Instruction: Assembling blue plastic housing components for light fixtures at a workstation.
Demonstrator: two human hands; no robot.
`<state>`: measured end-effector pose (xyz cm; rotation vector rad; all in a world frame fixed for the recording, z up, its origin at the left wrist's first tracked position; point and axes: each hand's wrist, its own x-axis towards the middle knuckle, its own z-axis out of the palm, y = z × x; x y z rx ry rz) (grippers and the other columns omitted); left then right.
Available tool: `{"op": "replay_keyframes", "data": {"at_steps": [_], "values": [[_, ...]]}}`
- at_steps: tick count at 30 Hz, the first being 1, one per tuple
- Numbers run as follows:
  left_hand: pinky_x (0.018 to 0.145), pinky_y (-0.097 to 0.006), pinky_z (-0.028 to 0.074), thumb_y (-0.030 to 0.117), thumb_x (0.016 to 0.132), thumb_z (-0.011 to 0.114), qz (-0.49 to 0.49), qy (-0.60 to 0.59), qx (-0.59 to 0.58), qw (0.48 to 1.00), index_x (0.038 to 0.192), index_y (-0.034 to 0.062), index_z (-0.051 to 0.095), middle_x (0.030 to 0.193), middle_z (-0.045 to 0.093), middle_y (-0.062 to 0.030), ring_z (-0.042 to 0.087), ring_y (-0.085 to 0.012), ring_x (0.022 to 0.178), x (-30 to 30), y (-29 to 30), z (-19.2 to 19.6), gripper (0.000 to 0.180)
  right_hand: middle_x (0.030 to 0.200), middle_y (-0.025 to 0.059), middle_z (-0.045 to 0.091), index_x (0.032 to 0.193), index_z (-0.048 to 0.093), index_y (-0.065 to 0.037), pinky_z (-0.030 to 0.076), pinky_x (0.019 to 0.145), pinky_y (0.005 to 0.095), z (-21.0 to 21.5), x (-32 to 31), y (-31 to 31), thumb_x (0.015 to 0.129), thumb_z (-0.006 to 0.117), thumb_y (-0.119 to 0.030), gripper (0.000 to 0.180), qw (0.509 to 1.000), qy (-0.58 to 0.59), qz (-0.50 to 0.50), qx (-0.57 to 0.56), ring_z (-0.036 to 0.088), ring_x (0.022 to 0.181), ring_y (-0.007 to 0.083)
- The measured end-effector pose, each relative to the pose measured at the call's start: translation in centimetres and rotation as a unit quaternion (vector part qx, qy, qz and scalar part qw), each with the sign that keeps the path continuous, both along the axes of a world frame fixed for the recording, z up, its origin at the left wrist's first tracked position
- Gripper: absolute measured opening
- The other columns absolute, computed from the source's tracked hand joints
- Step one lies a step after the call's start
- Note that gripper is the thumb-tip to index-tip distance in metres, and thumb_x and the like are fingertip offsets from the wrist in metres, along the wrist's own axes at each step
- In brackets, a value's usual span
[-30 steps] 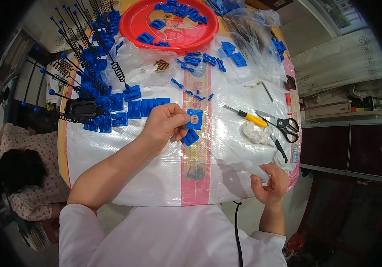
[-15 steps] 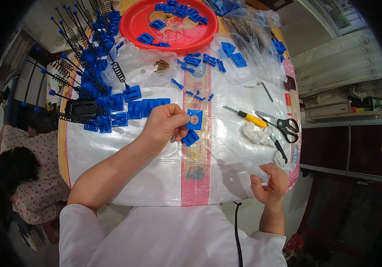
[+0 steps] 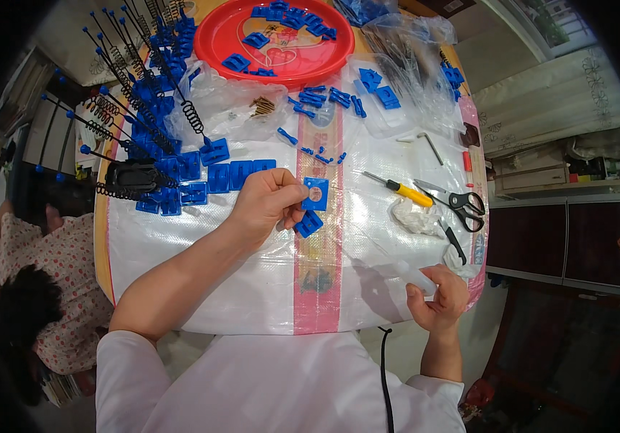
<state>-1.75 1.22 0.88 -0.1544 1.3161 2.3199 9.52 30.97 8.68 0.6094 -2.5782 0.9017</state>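
Observation:
My left hand [image 3: 266, 204] rests on the white woven sheet [image 3: 237, 281] and pinches a square blue plastic piece [image 3: 315, 193] with a round hole in it. A second blue piece [image 3: 308, 224] lies just below that one, beside my fingers. My right hand [image 3: 440, 299] sits near the table's front right edge, curled around a small translucent white bottle [image 3: 414, 276] whose tip points up and left.
A red round tray [image 3: 281, 43] with blue parts stands at the back. Blue blocks [image 3: 209, 177], black rods with springs [image 3: 136, 108] and a black part [image 3: 131, 175] lie at the left. A yellow-handled screwdriver [image 3: 404, 191], scissors [image 3: 461, 202] and crumpled tissue [image 3: 414, 216] lie at the right. A person sits at the far left.

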Motion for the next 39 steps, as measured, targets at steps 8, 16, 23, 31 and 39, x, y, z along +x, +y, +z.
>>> {"op": "replay_keyframes", "data": {"at_steps": [8, 16, 23, 31, 39], "values": [[0.045, -0.023, 0.040, 0.007, 0.089, 0.064, 0.003, 0.000, -0.002, 1.000, 0.079, 0.0019, 0.059, 0.065, 0.063, -0.0086, 0.055, -0.0104, 0.050, 0.1, 0.0, 0.1, 0.013, 0.067, 0.0095, 0.061, 0.084, 0.063, 0.000, 0.044, 0.049, 0.0283, 0.1, 0.2, 0.2, 0.071, 0.075, -0.006, 0.019, 1.000, 0.016, -0.015, 0.001, 0.059, 0.053, 0.0205], [0.043, -0.023, 0.039, 0.008, 0.089, 0.065, 0.008, -0.007, -0.004, 1.000, 0.080, 0.0016, 0.059, 0.065, 0.062, -0.0079, 0.056, -0.0101, 0.050, 0.1, 0.1, 0.3, 0.013, 0.087, 0.0133, 0.064, 0.112, 0.052, 0.001, 0.048, 0.058, 0.0267, -2.8, -0.4, 2.0, 0.093, 0.061, -0.008, 0.023, 0.917, -0.081, -0.151, -0.360, 0.060, 0.067, 0.0158], [0.041, -0.023, 0.038, 0.008, 0.090, 0.065, 0.013, -0.013, -0.008, 1.000, 0.078, 0.0027, 0.058, 0.065, 0.062, -0.0072, 0.055, -0.0096, 0.049, 0.1, 0.3, 0.6, 0.014, 0.110, 0.0208, 0.065, 0.121, 0.048, -0.002, 0.050, 0.075, 0.0330, -4.1, -5.5, 2.7, 0.097, 0.057, -0.010, 0.028, 0.810, -0.129, -0.090, -0.565, 0.062, 0.084, 0.0201], [0.041, -0.023, 0.038, 0.007, 0.090, 0.064, 0.012, -0.010, 0.019, 1.000, 0.078, 0.0022, 0.057, 0.067, 0.062, -0.0077, 0.056, -0.0102, 0.049, 0.1, 0.4, 0.8, 0.015, 0.117, 0.0138, 0.062, 0.122, 0.051, 0.001, 0.045, 0.082, 0.0268, -4.7, -10.9, 4.1, 0.101, 0.054, -0.015, 0.027, 0.807, -0.140, -0.099, -0.565, 0.057, 0.096, 0.0123], [0.042, -0.023, 0.039, 0.007, 0.091, 0.063, 0.016, -0.015, 0.025, 0.999, 0.079, 0.0018, 0.057, 0.068, 0.061, -0.0078, 0.055, -0.0109, 0.050, 0.1, 0.2, 0.6, 0.014, 0.098, -0.0011, 0.061, 0.113, 0.058, -0.005, 0.039, 0.074, 0.0218, -6.2, -15.5, 6.6, 0.098, 0.062, -0.021, 0.023, 0.849, -0.084, -0.165, -0.494, 0.052, 0.087, 0.0064]]}}
